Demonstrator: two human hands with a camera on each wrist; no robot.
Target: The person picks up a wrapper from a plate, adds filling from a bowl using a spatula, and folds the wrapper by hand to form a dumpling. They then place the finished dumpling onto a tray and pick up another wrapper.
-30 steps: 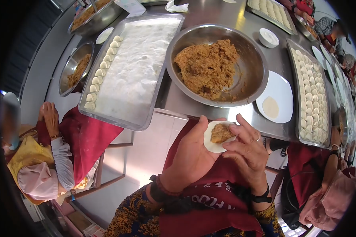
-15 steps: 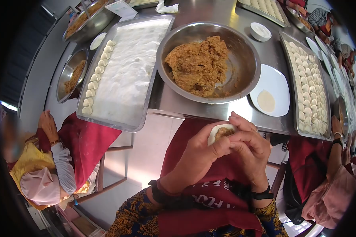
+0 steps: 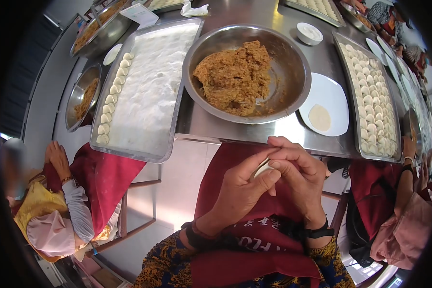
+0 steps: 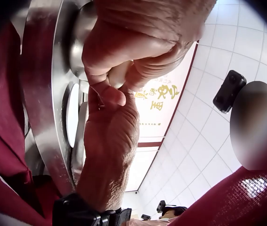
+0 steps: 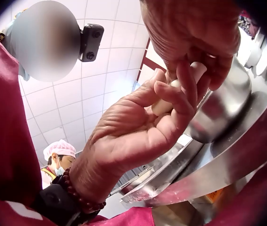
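Both hands meet over the lap, just off the table's front edge. The left hand [image 3: 242, 187] curls round a folded white dumpling [image 3: 261, 169], its thumb along the near side. From the other side the right hand [image 3: 300, 180] pinches the same dumpling with thumb and fingers. Its filling is out of sight in the head view. The left wrist view shows a pale bit of the dumpling [image 4: 119, 74] between the fingers; in the right wrist view the dumpling [image 5: 161, 106] lies against the left hand's curled fingers [image 5: 173, 101].
A steel bowl of brown filling [image 3: 247, 115] stands ahead. Right of it are a white plate [image 3: 338, 98] with one round wrapper [image 3: 319, 117], a small white bowl [image 3: 309, 33] and a tray of dumplings [image 3: 390, 156]. A floured tray [image 3: 149, 96] with one dumpling row lies left. People sit on both sides.
The wrapper, earlier lying flat with its filling showing, is now folded over. The right hand has closed in on it against the left hand. The head view has shifted slightly.
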